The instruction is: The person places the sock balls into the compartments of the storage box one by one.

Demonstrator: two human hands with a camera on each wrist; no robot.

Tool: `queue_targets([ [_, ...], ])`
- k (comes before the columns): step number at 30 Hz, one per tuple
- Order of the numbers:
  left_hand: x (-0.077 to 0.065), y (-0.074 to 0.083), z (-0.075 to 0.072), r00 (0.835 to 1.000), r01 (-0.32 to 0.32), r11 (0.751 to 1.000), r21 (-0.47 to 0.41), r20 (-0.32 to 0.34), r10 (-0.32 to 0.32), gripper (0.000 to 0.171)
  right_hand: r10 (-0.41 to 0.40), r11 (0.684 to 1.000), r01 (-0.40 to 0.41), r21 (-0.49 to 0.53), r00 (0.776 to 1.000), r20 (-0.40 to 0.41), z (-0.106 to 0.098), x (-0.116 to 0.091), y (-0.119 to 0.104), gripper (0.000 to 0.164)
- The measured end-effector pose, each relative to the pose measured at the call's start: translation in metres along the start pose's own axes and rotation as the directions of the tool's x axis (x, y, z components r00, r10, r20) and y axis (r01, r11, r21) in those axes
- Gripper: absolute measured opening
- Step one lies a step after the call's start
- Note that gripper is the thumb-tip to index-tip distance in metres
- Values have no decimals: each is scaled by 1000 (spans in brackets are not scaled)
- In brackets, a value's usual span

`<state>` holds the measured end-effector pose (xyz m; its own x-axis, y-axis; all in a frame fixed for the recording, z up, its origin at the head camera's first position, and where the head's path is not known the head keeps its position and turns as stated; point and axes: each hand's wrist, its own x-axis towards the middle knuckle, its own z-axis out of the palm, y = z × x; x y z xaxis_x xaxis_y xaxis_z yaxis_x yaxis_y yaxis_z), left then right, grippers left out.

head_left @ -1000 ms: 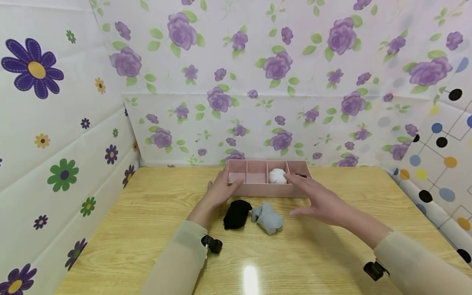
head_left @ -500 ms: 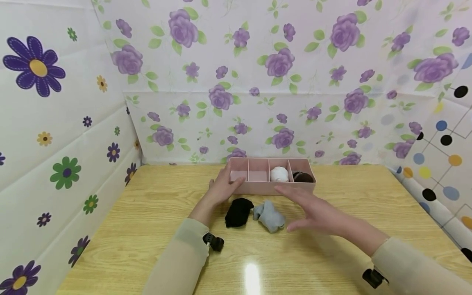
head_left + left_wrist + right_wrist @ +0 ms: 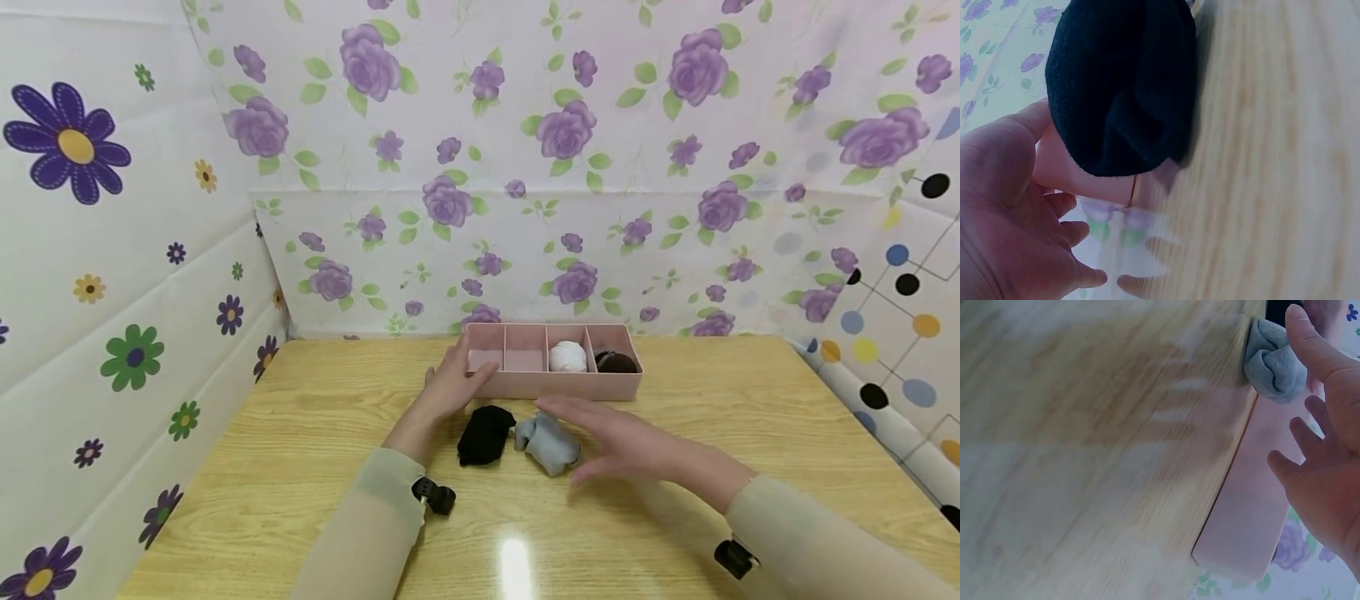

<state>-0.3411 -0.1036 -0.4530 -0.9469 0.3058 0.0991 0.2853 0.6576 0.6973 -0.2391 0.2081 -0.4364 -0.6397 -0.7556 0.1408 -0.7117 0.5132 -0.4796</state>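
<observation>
A pink divided box (image 3: 558,387) stands at the back of the table. My left hand (image 3: 450,385) holds its left end, thumb over the front rim and the other fingers along the end wall. In front of the box lie a black balled-up sock (image 3: 484,436) and a grey balled-up sock (image 3: 549,445), side by side. My right hand (image 3: 626,437) hovers just right of the grey sock, fingers stretched and thumb apart, holding nothing. In the right wrist view the grey sock (image 3: 1275,362) shows close to the thumb. The black sock (image 3: 1122,87) hides part of the box in the left wrist view.
A white rolled bundle (image 3: 568,357) sits in the box's third compartment, a dark brown one (image 3: 615,362) in the rightmost. The two left compartments show bare floors. Flowered sheets (image 3: 480,167) hang behind and beside the wooden table (image 3: 315,467).
My right hand has moved left and toward me, from over the box's right end to beside the grey sock. The brown bundle has come into full view. My left hand stays put.
</observation>
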Motion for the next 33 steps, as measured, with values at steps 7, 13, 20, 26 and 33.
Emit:
queue_targets([
  [7, -3, 2, -1, 1000, 6, 1000, -1, 3, -6, 93, 21, 1000, -21, -10, 998, 53, 2, 9, 4, 113],
  [13, 6, -13, 6, 1000, -15, 999, -33, -4, 15, 104, 72, 997, -70, -23, 994, 86, 4, 13, 6, 110],
  [20, 14, -21, 10, 1000, 3, 999, -48, -4, -3, 99, 98, 994, -93, -58, 992, 82, 3, 14, 3, 102],
  [26, 20, -29, 15, 1000, 4, 1000, -29, -4, -4, 100, 127, 990, -121, -76, 989, 82, 5, 13, 5, 93],
  [33, 24, -37, 18, 1000, -13, 1000, -24, -24, 13, 99, 142, 989, -137, -53, 985, 97, 5, 9, 9, 100],
])
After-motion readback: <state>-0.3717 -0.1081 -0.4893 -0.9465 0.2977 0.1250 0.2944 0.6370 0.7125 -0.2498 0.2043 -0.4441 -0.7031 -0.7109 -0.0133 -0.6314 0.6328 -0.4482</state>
